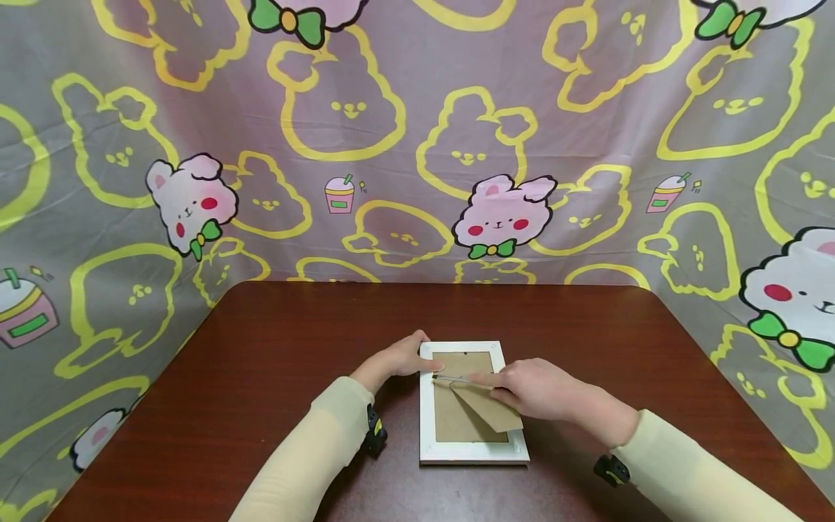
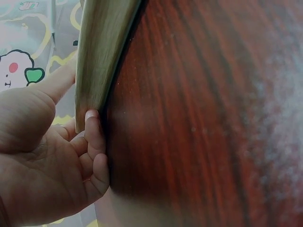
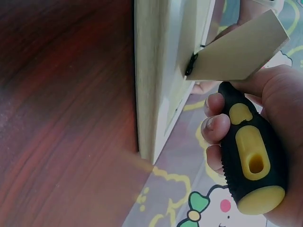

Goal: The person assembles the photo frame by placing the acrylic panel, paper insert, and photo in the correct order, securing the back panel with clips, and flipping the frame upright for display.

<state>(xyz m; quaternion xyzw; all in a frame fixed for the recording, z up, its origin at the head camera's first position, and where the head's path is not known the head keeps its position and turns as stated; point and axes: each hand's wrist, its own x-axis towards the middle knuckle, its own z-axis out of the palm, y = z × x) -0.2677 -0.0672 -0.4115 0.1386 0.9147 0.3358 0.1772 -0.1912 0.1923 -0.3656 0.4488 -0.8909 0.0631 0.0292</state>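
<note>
A white picture frame [image 1: 427, 424] lies on its front, its brown backing board [image 1: 450, 420] facing up. From the board a stand flap [image 1: 497, 415] rises at a slant; the right wrist view shows its dark hinge [image 3: 191, 64]. My left hand [image 1: 399, 357] holds the frame's upper left side, thumb over the top and fingers against the wooden edge [image 2: 97, 56]. My right hand [image 1: 540, 388] grips a screwdriver by its black and yellow handle [image 3: 253, 146]. Its thin shaft [image 1: 459, 380] reaches left across the board, with the tip near the frame's left inner edge. Whether it touches is unclear.
The frame rests on a dark reddish-brown table [image 1: 313, 326]. A patterned cloth [image 1: 404, 232] with rabbits and yellow outlines hangs behind and at both sides. Small black devices [image 1: 375, 431] are worn on both wrists.
</note>
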